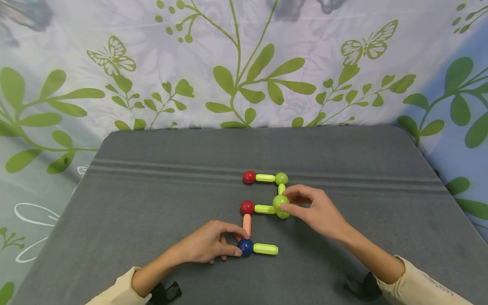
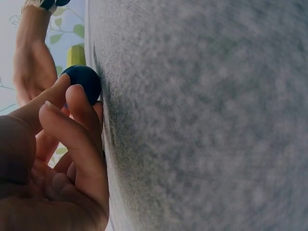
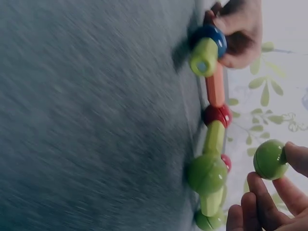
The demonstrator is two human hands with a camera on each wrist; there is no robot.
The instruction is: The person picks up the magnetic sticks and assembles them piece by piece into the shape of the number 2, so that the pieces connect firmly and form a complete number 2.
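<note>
My left hand pinches a blue ball at the near end of a chain of magnetic balls and rods. From that ball a yellow-green rod points right, its far end bare. A salmon rod links the blue ball to a red ball. Held between thumb and fingers of my right hand is a loose green ball, raised off the mat. Below it lies a green corner ball, partly hidden in the head view.
Beyond the corner, the chain runs to a far green ball, then along a yellow-green rod to a second red ball. A grey cloth-covered table lies underneath. A leaf-patterned curtain hangs behind.
</note>
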